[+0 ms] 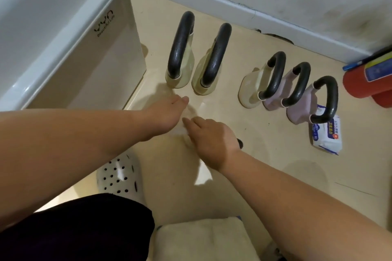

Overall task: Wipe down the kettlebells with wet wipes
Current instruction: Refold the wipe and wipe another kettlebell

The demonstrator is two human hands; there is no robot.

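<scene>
Left hand (169, 112) is extended over the floor (265, 154), fingers loosely straightened; a blurred pale wipe (186, 131) lies beneath and between both hands, and a firm grasp cannot be confirmed. Right hand (212, 142) is palm-down, fingers partly spread, touching the same wipe; whether it is pinching the wipe cannot be told. Five kettlebells stand on the floor along the wall: two yellow kettlebells (199, 57) near the white cabinet (84, 53), then a cream kettlebell (263, 82) and two pink kettlebells (301, 95). A wipes pack (326, 135) lies just beside the rightmost kettlebell.
</scene>
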